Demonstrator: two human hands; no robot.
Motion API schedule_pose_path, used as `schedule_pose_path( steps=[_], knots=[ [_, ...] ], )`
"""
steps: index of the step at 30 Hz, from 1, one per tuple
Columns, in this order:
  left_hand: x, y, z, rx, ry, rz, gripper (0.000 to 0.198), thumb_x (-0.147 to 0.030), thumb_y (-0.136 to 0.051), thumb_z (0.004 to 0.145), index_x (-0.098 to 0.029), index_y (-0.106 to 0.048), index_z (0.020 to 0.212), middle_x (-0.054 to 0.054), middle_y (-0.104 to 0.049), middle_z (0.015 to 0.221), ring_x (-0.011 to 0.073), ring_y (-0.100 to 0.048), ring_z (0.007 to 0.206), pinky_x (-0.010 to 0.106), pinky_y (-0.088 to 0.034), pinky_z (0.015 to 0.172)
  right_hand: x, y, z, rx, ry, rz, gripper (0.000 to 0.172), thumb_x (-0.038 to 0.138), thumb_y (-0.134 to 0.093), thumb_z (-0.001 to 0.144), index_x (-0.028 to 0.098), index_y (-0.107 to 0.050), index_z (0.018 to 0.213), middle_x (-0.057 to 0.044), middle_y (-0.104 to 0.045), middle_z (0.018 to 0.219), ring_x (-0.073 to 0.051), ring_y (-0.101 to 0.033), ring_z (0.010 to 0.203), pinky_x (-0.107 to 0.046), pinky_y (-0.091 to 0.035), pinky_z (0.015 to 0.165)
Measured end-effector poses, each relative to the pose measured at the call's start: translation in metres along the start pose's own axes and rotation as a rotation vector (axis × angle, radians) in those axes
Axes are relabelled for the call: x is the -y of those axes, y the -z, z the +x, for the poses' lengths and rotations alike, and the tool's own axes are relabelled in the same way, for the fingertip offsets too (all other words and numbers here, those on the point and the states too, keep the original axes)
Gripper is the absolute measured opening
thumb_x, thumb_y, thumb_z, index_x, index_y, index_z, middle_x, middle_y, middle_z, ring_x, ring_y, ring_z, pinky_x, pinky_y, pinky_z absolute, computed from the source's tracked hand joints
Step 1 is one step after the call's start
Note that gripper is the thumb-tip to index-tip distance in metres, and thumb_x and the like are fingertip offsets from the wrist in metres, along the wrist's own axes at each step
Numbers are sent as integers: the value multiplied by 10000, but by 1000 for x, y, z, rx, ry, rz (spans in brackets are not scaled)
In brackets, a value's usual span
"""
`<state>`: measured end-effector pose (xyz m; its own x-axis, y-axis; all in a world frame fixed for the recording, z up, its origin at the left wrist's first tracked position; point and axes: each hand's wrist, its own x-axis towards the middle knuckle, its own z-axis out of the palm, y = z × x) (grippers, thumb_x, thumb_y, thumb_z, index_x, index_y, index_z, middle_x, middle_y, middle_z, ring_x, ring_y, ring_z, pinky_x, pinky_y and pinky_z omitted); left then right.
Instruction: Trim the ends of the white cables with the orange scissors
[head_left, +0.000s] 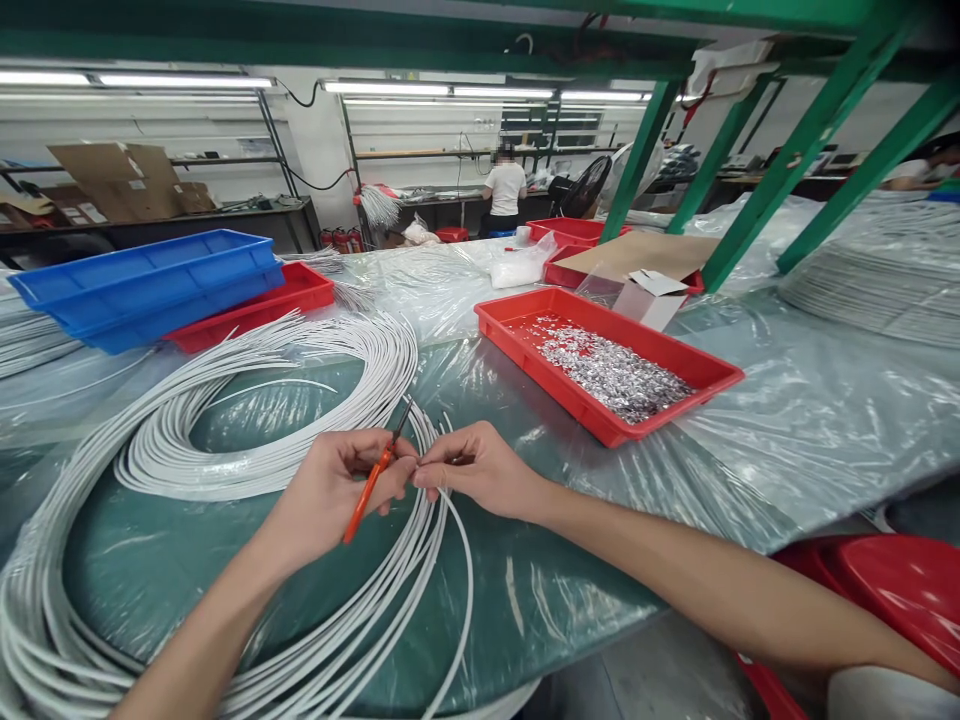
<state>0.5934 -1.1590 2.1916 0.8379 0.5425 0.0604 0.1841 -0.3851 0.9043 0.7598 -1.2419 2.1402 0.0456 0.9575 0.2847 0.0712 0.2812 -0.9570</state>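
My left hand (pixel 337 490) is closed on a small tool with orange handles (pixel 367 495), its dark tip pointing up and away. My right hand (pixel 472 468) pinches the end of a white cable (pixel 457 530) right beside the tool, fingertips of both hands nearly touching. The cable runs down from that pinch and joins a large coil of white cables (pixel 225 420) spread over the plastic-covered green table (pixel 525 600).
A red tray (pixel 720 375) of small shiny metal pieces (pixel 611 370) lies to the right. Stacked blue (pixel 150 285) and red trays (pixel 300 290) stand at the back left. Green frame posts (pixel 810 130) rise on the right. A person (pixel 504 190) stands far off. Red stool (pixel 900 590) at lower right.
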Motion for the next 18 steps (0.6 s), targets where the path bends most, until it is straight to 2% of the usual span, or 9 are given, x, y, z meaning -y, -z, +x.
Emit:
schedule_pose_path(
  steps=[2,5,11,14,18],
  knots=[
    [-1,-1,0,-40,9,16,125,-205,-666,789,-160,-633,677,-57,-527,522,51,-412,474,135,-321,447,1,1,0,0,-2,-24,359,458,-750,757,102,-715,720,-19,-630,604,-86,-464,516,-238,-341,516],
    [1,-1,0,-73,6,34,120,-226,-677,789,-164,-636,695,-43,-569,579,61,-470,519,134,-338,464,2,3,1,16,14,-47,366,466,-733,775,102,-715,756,-23,-631,627,-91,-476,540,-235,-344,522],
    [8,5,0,26,-9,-8,187,-319,-643,843,-161,-649,743,-2,-650,711,89,-591,588,171,-452,575,7,1,-5,1,56,-98,357,466,-704,803,110,-697,788,-26,-613,665,-97,-490,568,-233,-362,530],
    [8,7,1,70,12,-54,197,-318,-642,837,-155,-638,727,6,-648,695,98,-596,561,181,-446,539,8,0,-8,15,62,-86,350,464,-693,813,117,-684,773,-13,-581,638,-97,-487,564,-228,-360,523],
    [3,5,0,24,39,-70,144,-258,-669,786,-158,-616,697,-8,-627,641,96,-581,529,168,-418,490,5,1,-6,23,54,-67,361,476,-685,814,116,-687,802,-19,-580,650,-101,-488,568,-227,-357,516]
  ],
)
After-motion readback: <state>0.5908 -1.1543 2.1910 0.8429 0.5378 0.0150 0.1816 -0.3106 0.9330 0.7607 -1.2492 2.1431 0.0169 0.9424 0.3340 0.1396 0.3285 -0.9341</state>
